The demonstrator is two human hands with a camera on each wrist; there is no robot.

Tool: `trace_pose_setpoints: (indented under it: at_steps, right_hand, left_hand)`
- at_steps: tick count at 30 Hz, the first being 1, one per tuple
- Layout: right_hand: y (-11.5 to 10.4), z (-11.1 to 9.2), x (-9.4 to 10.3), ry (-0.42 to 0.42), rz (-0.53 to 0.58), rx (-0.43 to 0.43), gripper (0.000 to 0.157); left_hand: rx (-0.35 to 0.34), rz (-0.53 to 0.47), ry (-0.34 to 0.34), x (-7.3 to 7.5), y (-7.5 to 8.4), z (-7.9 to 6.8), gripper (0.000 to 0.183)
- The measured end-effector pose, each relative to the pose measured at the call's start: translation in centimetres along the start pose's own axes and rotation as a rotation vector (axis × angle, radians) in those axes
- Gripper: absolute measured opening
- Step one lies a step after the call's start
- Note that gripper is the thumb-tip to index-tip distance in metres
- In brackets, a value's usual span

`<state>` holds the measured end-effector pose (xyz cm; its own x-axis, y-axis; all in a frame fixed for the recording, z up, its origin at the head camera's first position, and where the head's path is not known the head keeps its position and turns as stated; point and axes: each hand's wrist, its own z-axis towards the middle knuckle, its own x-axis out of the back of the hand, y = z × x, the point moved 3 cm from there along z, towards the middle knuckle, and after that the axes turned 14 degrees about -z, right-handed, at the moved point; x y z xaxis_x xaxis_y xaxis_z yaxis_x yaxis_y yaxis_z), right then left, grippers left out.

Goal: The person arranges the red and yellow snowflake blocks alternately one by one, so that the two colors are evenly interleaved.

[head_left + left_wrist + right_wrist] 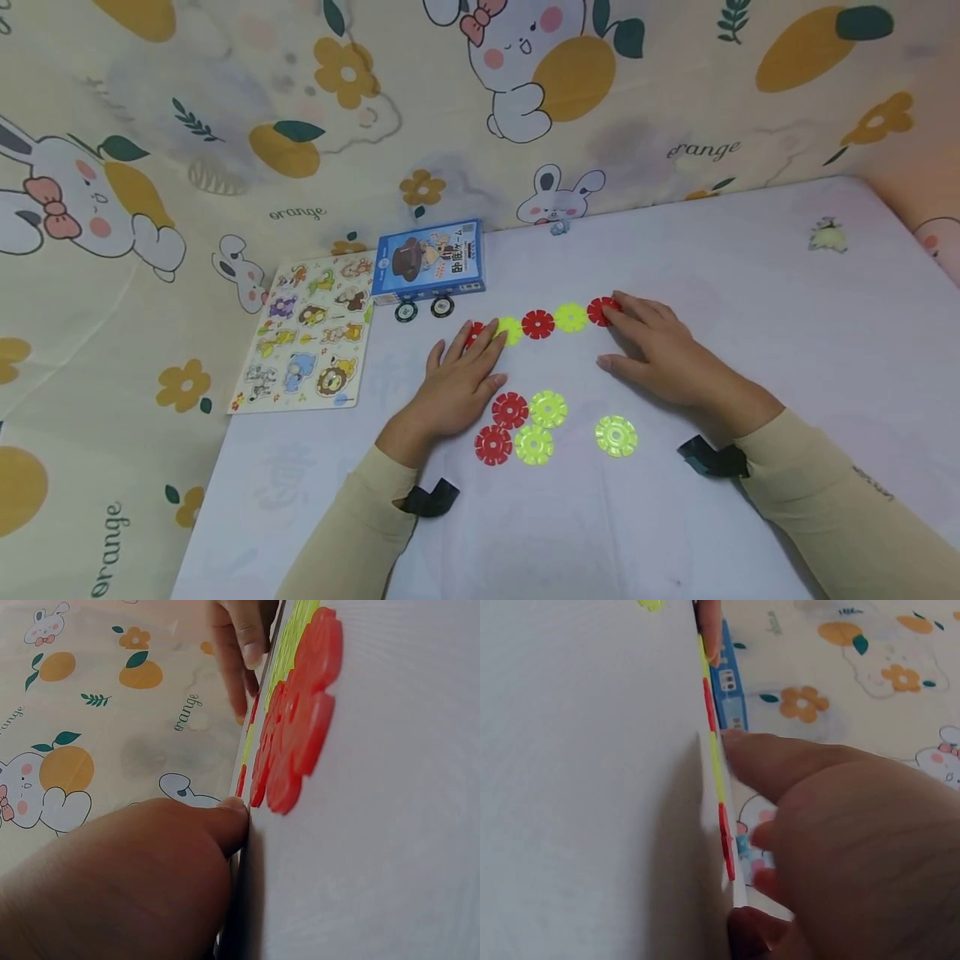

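A row of notched plastic discs lies on the white table, red and yellow-green by turns, with a red disc (537, 324) in its middle. My left hand (457, 387) lies at the row's left end, its extended fingers over a red disc (474, 333) and touching a yellow-green disc (511, 332). At the other end, my right hand (663, 354) rests its extended fingertips on the last red disc (602, 312). Closer to me sit two red discs (510, 410) and two yellow-green discs (548, 409) in a cluster, plus a lone yellow-green disc (617, 436).
At the back left stand a blue box (431, 260) and an animal picture board (306, 342). Two small black round pieces (406, 312) lie before the box. A small bluish figure (559, 227) sits by the patterned cloth wall, a pale green one (828, 236) at far right.
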<state>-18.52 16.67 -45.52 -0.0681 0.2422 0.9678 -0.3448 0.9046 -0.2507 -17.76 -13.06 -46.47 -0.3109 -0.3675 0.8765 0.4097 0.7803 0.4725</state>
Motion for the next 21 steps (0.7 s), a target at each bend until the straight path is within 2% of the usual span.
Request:
trace_pose_setpoints:
  at_steps: [6,8,10,12,17,21]
  right_hand:
    - [0.0,-0.7,0.9,0.121,0.24,-0.051,0.069]
    - [-0.1,-1.4,0.9,0.105,0.339,-0.042,0.065]
    - [-0.4,-2.2,0.8,0.048,0.423,-0.026,0.062]
    - [-0.8,-3.2,0.5,-0.026,0.473,0.026,0.061]
    - [-2.0,-5.6,0.0,-0.206,0.404,0.15,0.06]
    - [-2.4,-6.8,0.0,-0.271,0.329,0.199,0.048]
  left_hand:
    - [0.001,0.001,0.007,0.0,0.0,-0.1,0.066]
    - [0.0,0.0,0.009,0.0,-0.1,-0.1,0.066]
    - [0.001,-0.003,0.008,-0.1,-0.1,-0.1,0.066]
    - [-0.001,-0.004,0.009,-0.1,-0.1,-0.1,0.066]
    - [-0.005,0.004,0.014,-0.2,-0.2,0.0,0.065]
    - [-0.002,0.007,0.016,-0.1,-0.2,-0.1,0.065]
